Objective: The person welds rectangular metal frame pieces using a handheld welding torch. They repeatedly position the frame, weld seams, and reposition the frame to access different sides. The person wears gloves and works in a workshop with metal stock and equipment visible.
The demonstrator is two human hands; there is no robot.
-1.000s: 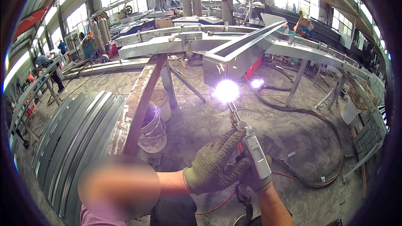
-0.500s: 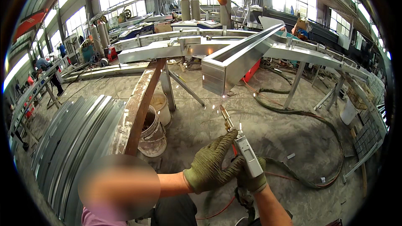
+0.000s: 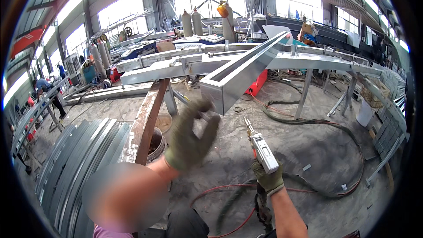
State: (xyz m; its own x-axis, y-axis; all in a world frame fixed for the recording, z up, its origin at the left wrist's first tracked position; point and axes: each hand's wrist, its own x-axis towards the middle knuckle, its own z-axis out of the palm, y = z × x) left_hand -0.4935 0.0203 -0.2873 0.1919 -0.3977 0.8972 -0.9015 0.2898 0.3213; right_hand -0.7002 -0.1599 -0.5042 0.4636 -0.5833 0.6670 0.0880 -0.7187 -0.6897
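My right hand (image 3: pixel 269 180), in a green knit glove, grips a pale grey handheld welding gun (image 3: pixel 263 152) by its lower end. The gun's narrow metal nozzle points up and away, toward the shiny metal box channel (image 3: pixel 235 89). That long channel lies across the work frame (image 3: pixel 154 73), its near end jutting out toward me. My left hand (image 3: pixel 191 136), in a matching glove, is raised just below and left of the channel's end. It is motion-blurred, with thumb and fingers apart and nothing between them. A hose (image 3: pixel 260 207) hangs below the gun.
A rusty brown beam (image 3: pixel 150 117) runs toward me on the left, with buckets (image 3: pixel 157 143) beside it. Stacked metal strips (image 3: pixel 75 163) lie at far left. A dark hose (image 3: pixel 326 123) and red cable loop across the floor at right. Gas cylinders (image 3: pixel 197 22) stand at the back.
My left hand has let go of the gun's front and moved up and left toward the channel's end. The gun has dropped slightly and shifted right. The sparks are gone.
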